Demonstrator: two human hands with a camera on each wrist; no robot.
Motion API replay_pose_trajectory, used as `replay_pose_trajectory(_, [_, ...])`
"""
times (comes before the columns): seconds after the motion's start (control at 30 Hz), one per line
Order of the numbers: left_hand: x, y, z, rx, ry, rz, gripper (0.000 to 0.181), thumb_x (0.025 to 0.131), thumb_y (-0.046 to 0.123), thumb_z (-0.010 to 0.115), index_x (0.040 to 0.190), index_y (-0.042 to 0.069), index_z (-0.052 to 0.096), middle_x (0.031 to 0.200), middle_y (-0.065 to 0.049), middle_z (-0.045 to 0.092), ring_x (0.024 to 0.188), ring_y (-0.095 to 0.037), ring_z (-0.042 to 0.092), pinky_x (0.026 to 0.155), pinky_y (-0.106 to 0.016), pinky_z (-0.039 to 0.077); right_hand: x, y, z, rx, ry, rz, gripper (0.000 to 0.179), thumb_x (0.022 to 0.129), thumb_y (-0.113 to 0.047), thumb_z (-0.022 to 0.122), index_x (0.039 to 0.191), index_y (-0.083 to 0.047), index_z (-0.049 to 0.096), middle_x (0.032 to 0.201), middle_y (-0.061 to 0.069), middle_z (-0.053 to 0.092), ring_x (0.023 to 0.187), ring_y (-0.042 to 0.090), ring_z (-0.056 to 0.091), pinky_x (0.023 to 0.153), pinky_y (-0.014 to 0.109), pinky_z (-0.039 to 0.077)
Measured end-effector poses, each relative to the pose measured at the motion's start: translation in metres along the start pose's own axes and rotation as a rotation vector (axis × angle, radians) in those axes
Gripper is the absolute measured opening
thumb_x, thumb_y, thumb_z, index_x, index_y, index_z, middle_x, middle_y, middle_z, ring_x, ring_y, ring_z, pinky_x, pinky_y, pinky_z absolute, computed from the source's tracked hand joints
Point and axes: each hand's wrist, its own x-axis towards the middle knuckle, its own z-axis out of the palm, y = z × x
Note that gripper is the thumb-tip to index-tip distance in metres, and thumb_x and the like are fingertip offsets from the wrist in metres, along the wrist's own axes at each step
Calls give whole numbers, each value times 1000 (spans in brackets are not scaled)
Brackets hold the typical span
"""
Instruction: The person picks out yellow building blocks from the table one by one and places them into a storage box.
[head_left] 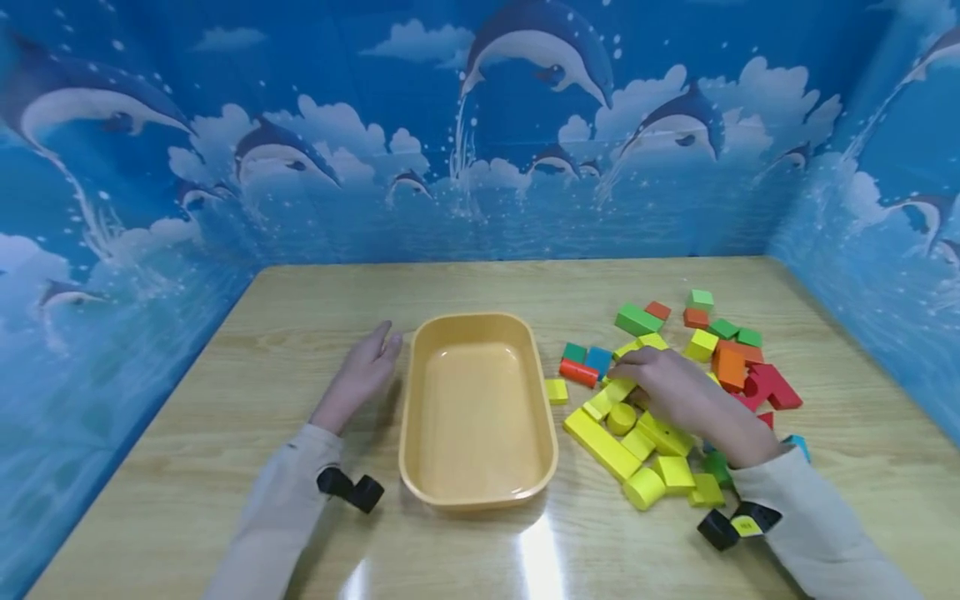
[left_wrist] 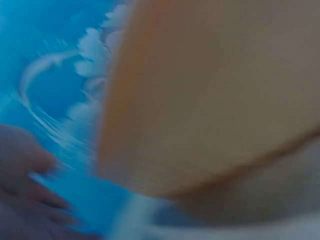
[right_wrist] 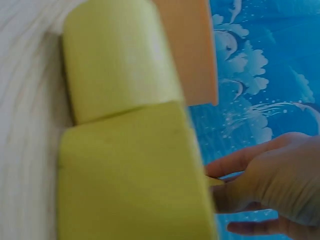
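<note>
A tan rectangular plastic tub (head_left: 480, 493) stands on the table, with bare floor showing inside. Left of it is my left hand (head_left: 362, 375), fingers loosely extended and holding nothing; the left wrist view shows blurred fingers (left_wrist: 37, 200) beside the tub's wall (left_wrist: 210, 100). My right hand (head_left: 678, 396) reaches over a group of yellow wooden blocks. Its thumb and forefinger pinch a yellow block (right_wrist: 214, 181), mostly hidden in the right wrist view. Close to that camera are a yellow cylinder (right_wrist: 120, 60) and a larger yellow block (right_wrist: 130, 175).
Green blocks (head_left: 637, 319), an orange block (head_left: 729, 368) and red blocks (head_left: 780, 387) lie beyond and right of the yellow ones. A red cylinder (head_left: 578, 372), a blue block (head_left: 598, 361) and a small yellow block (head_left: 557, 391) lie near the tub. A dolphin-print curtain (head_left: 480, 208) surrounds the table.
</note>
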Motion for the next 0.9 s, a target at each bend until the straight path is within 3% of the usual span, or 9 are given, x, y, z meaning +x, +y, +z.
replay_pose_trajectory(0.17, [4, -23, 31, -298, 135, -23, 58, 106, 36, 32, 153, 4, 21, 158, -15, 21, 144, -34, 21, 120, -45, 15, 4, 1, 7, -19, -22, 0, 31, 78, 8, 74, 106, -4, 71, 105, 12, 67, 94, 30, 63, 79, 45, 58])
replay_pose_trajectory(0.27, [4, -30, 45, -489, 133, -15, 57, 105, 36, 33, 152, 5, 25, 157, -11, 25, 145, -26, 20, 120, -40, 14, 6, 1, 7, -20, -34, -1, 30, 78, 5, 75, 106, -4, 71, 104, 11, 67, 93, 29, 63, 79, 44, 58])
replay_pose_trajectory(0.4, [3, -33, 55, -694, 97, 29, 55, 106, 33, 32, 151, 2, 27, 155, -12, 30, 142, -25, 27, 119, -38, 21, 8, 2, 2, 13, -29, 6, 26, 79, -2, 77, 105, -4, 70, 99, 8, 65, 87, 24, 62, 76, 41, 58])
replay_pose_trajectory(0.5, [1, -32, 59, -726, 77, 23, 55, 106, 31, 32, 150, 0, 27, 155, -15, 30, 141, -27, 29, 118, -40, 23, 11, 0, -4, 29, 17, 3, 25, 80, -4, 77, 104, -2, 70, 95, 7, 64, 84, 23, 60, 72, 39, 58])
replay_pose_trajectory(0.63, [0, -30, 61, -684, 84, 0, 57, 105, 32, 33, 150, -3, 26, 155, -17, 28, 142, -29, 27, 118, -42, 21, 21, -13, -14, 61, 97, 17, 25, 83, -2, 74, 107, 1, 69, 100, 12, 65, 92, 28, 57, 77, 42, 56])
replay_pose_trajectory(0.8, [1, -31, 61, -654, 92, -10, 58, 105, 33, 34, 149, -4, 26, 154, -19, 29, 141, -31, 28, 118, -43, 22, 42, -51, -23, 187, 157, -13, 23, 86, 2, 69, 109, 3, 67, 103, 14, 65, 95, 28, 59, 79, 40, 57])
replay_pose_trajectory(0.9, [1, -31, 60, -637, 94, -14, 58, 105, 34, 33, 149, -4, 26, 155, -18, 28, 142, -30, 27, 118, -42, 21, 50, -81, -22, 217, 151, -60, 25, 84, -1, 72, 109, 2, 68, 101, 12, 65, 93, 25, 61, 76, 34, 58])
